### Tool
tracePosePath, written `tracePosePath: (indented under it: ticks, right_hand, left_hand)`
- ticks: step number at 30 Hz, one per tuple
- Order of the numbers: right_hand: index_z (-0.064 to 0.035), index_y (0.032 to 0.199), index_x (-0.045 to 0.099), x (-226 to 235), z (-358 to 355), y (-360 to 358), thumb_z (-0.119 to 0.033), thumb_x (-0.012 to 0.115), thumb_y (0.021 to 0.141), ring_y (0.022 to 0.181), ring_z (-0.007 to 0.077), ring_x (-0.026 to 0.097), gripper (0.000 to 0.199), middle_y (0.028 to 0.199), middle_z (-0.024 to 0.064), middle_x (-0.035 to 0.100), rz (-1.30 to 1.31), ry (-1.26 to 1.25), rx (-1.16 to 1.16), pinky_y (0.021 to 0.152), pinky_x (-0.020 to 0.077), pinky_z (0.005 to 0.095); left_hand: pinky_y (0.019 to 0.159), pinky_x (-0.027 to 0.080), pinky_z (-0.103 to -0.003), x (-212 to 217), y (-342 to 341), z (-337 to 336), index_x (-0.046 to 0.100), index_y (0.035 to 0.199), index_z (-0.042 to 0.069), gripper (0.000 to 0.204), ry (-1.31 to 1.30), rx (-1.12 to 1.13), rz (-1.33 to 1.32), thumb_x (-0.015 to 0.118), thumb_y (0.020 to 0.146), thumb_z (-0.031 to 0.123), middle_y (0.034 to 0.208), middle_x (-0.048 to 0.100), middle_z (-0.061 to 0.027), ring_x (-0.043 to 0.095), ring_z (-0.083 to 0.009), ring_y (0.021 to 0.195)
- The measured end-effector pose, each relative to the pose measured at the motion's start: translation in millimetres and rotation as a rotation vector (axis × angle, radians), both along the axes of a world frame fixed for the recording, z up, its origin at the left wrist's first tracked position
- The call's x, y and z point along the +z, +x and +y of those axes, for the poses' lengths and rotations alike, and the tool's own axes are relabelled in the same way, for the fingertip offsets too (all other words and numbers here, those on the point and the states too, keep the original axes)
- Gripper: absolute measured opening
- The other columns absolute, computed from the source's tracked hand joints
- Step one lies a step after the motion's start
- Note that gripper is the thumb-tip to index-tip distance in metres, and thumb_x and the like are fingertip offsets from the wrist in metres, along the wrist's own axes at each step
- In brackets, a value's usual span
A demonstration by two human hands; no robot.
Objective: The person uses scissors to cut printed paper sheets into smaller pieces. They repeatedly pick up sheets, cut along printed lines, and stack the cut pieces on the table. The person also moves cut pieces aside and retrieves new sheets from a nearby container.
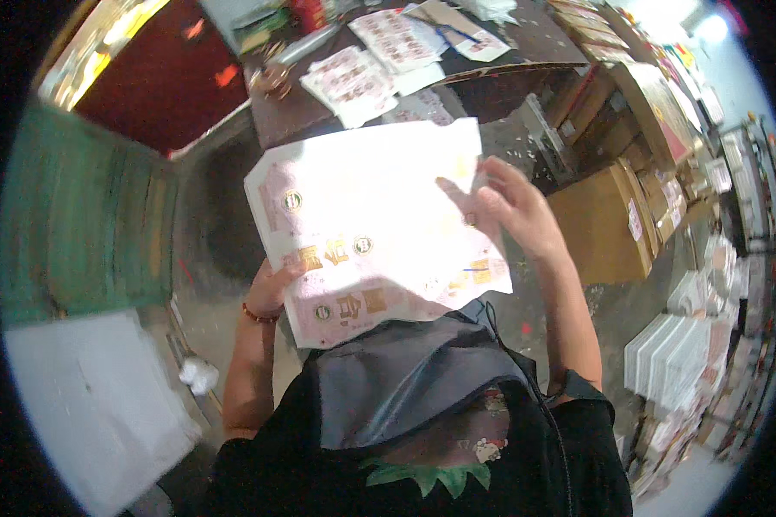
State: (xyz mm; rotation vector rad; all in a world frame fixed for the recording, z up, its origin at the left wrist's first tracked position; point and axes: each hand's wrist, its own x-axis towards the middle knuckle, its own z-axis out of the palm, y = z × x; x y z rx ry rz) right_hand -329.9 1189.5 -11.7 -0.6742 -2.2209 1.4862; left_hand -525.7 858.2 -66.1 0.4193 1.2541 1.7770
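A large printed paper sheet point(379, 207), white and pale pink with gold lettering and small round emblems, is spread in front of my body. My left hand point(272, 286) grips its left edge, the thumb on the printed face and the other fingers hidden behind. At the right edge, my right hand point(519, 208) is open, its curved fingers apart and casting a shadow on the sheet. Whether those fingertips touch the paper is hard to tell. Bright light washes out the sheet's upper middle.
Beyond the sheet stands a dark table point(526, 53) with printed sheets point(353, 82) and a pen point(457, 33). Cardboard boxes point(602, 226) are at the right, near stacked white trays point(668, 358). A green panel point(86, 215) and a white board point(95, 405) are at the left.
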Motion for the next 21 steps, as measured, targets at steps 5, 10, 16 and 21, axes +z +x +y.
tracePosePath:
  ticks: [5,10,16,21]
  right_hand:
    - [0.0049,0.133,0.037,-6.0,33.9,-37.9,-0.023,0.066,0.086,0.105,0.0188,0.056,0.062,0.122,0.0161,0.053,-0.023,-0.661,-0.17,0.085,0.0473,0.0319]
    - [0.0036,0.117,0.055,-39.3,97.0,-105.0,-0.01,0.061,0.088,0.091,0.0132,0.062,0.033,0.105,0.0095,0.064,0.057,-0.869,0.196,0.079,0.0519,0.0278]
    - [0.0016,0.112,0.06,-54.5,145.0,-135.3,-0.005,0.059,0.088,0.09,0.0135,0.062,0.025,0.105,0.0078,0.065,0.105,-0.904,0.272,0.081,0.0501,0.0275]
    - [-0.0021,0.106,0.065,-43.8,152.6,-158.8,-0.006,0.058,0.089,0.09,0.0091,0.059,0.019,0.102,0.0016,0.065,0.013,-0.681,0.365,0.082,0.0469,0.0251]
  left_hand:
    - [0.088,0.048,-0.035,-24.7,-76.3,10.0,0.051,0.118,-0.006,0.041,-0.136,-0.029,0.212,0.057,0.083,0.015,0.111,0.059,-0.0139,0.059,-0.0224,0.101]
    - [0.083,0.05,-0.034,-9.8,-121.0,107.4,0.051,0.119,-0.003,0.038,-0.126,0.07,-0.029,0.052,0.083,0.009,0.113,0.059,-0.012,0.059,-0.0224,0.101]
    - [0.09,0.045,-0.034,-12.7,-101.3,138.4,0.05,0.123,0.0,0.039,-0.126,0.272,0.211,0.059,0.087,0.013,0.118,0.057,-0.0088,0.056,-0.0196,0.106]
    - [0.09,0.044,-0.029,6.7,-86.4,136.5,0.049,0.124,0.001,0.04,-0.123,0.432,0.264,0.063,0.086,0.006,0.12,0.055,-0.0054,0.052,-0.0149,0.108]
